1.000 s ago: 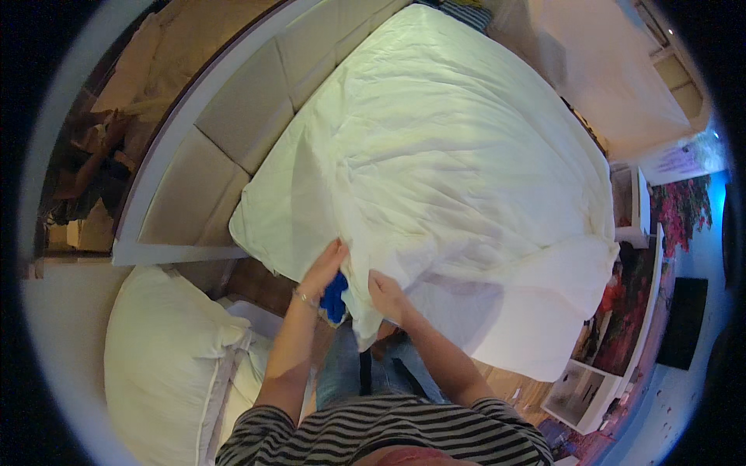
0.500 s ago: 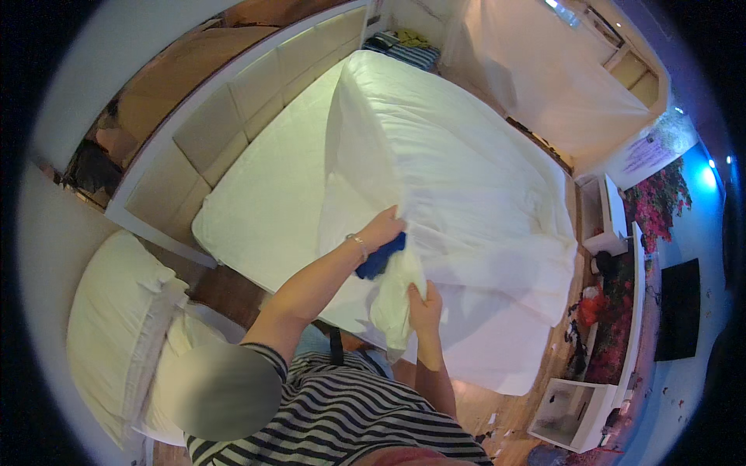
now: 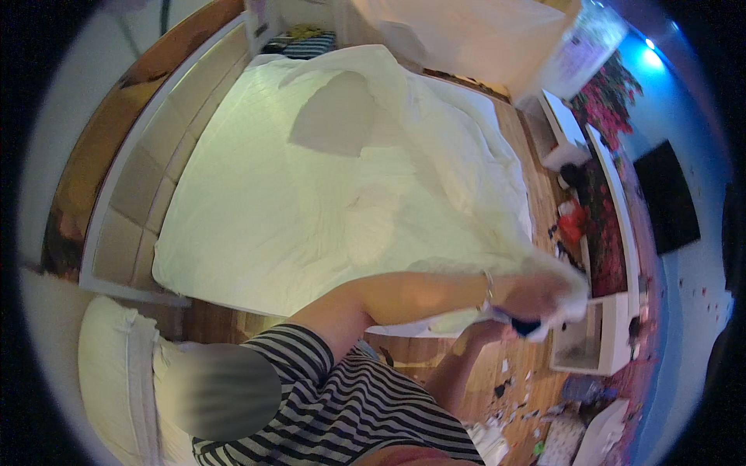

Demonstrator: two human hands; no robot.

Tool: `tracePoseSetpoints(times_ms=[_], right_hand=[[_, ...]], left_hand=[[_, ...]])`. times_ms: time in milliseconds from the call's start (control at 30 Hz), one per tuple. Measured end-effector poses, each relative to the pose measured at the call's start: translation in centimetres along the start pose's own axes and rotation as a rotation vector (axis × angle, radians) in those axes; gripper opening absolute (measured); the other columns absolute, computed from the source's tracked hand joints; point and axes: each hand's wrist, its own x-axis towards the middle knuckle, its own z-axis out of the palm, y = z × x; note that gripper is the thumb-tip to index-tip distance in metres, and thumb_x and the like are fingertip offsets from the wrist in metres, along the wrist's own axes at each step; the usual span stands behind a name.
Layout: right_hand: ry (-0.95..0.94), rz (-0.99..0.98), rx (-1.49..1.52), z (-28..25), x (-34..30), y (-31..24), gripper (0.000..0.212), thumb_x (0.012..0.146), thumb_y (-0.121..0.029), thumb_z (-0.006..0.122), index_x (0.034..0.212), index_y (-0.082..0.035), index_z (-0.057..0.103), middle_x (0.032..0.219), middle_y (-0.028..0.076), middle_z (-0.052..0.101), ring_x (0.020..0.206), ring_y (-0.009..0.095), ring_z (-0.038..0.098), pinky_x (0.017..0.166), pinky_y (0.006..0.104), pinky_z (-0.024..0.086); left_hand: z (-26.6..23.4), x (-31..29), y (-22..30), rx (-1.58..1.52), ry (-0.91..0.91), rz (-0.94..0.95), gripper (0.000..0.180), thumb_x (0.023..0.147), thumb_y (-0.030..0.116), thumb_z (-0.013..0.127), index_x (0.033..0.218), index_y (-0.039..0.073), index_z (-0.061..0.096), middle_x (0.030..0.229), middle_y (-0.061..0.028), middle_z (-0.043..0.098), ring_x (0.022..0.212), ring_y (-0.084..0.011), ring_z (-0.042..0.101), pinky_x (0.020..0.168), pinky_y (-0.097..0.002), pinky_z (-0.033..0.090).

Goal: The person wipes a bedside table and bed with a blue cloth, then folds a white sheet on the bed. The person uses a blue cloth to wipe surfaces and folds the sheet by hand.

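Observation:
A large white sheet is spread in loose folds over the bed and runs to a bunched corner at the right. My left hand, smeared by motion, is closed on that corner, its arm stretched across to the right with a bracelet on the wrist. Just below it shows a dark blue cloth. My right hand is lower and to the left, close beside the blue cloth; its fingers are too blurred to tell what they grip. Under the sheet lies the white-covered mattress.
A padded headboard stands at the left. White pillows are stacked at the lower left. Open white cabinets line the right wall, near a red bag. Scraps litter the wooden floor. A striped folded textile lies beyond the bed.
Both hands have swung to the right, carrying the sheet corner and blue cloth. The sheet has shifted and billowed across the bed. The view has turned toward the right.

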Motion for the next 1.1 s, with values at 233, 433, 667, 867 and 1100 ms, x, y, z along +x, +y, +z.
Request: tracePoseSetpoints(times_ms=[233, 433, 667, 867, 1100], right_hand=[[-0.403, 0.091, -0.408, 7.0, -6.7, -15.0, 0.046, 0.085, -0.011, 0.061, 0.127, 0.001, 0.045, 0.121, 0.021, 0.051, 0.112, 0.029, 0.049, 0.100, 0.0363, 0.035], [-1.014, -0.360, -0.579, 11.9, -10.5, -14.9, 0.088, 0.059, -0.025, 0.082, 0.130, -0.001, 0.037, 0.142, 0.024, 0.030, 0.130, 0.041, 0.031, 0.106, 0.0475, 0.030], [-1.081, -0.741, -0.307, 21.6, -13.1, -11.2, 0.080, 0.057, -0.026, 0.080, 0.126, -0.006, 0.044, 0.143, 0.020, 0.030, 0.134, 0.040, 0.026, 0.108, 0.0560, 0.021], [-1.529, -0.499, -0.535, 26.4, -13.6, -14.5, 0.056, 0.059, -0.012, 0.074, 0.113, -0.016, 0.060, 0.113, 0.005, 0.061, 0.115, 0.021, 0.052, 0.106, 0.0527, 0.027], [-1.183, -0.076, -0.556, 15.9, -16.3, -5.3, 0.029, 0.066, -0.008, 0.064, 0.095, -0.005, 0.062, 0.093, 0.018, 0.064, 0.093, 0.038, 0.060, 0.079, 0.0404, 0.047]], left_hand=[[-15.6, -0.4, 6.3, 0.505, 0.069, -0.453, 0.028, 0.087, 0.012, 0.049, 0.111, 0.000, 0.059, 0.095, -0.0044, 0.064, 0.086, -0.0128, 0.055, 0.079, -0.0283, 0.045], [-23.2, -9.0, 12.9, 0.463, 0.266, -0.639, 0.031, 0.083, 0.009, 0.050, 0.111, 0.002, 0.062, 0.100, -0.0024, 0.064, 0.091, -0.0107, 0.056, 0.082, -0.0253, 0.044], [-26.6, -12.2, 20.5, 0.464, 0.261, -0.680, 0.026, 0.079, 0.003, 0.053, 0.101, -0.001, 0.066, 0.088, -0.0001, 0.066, 0.079, -0.0090, 0.059, 0.072, -0.0247, 0.047], [-29.0, -13.2, 21.6, 0.505, 0.094, -0.815, 0.022, 0.079, 0.005, 0.057, 0.098, -0.001, 0.066, 0.092, -0.0015, 0.067, 0.082, -0.0101, 0.060, 0.076, -0.0246, 0.047], [-33.5, -14.7, 14.3, 0.681, -0.006, -0.940, 0.039, 0.089, 0.035, 0.059, 0.107, 0.000, 0.061, 0.087, -0.0038, 0.064, 0.081, -0.0103, 0.058, 0.071, -0.0243, 0.047]])
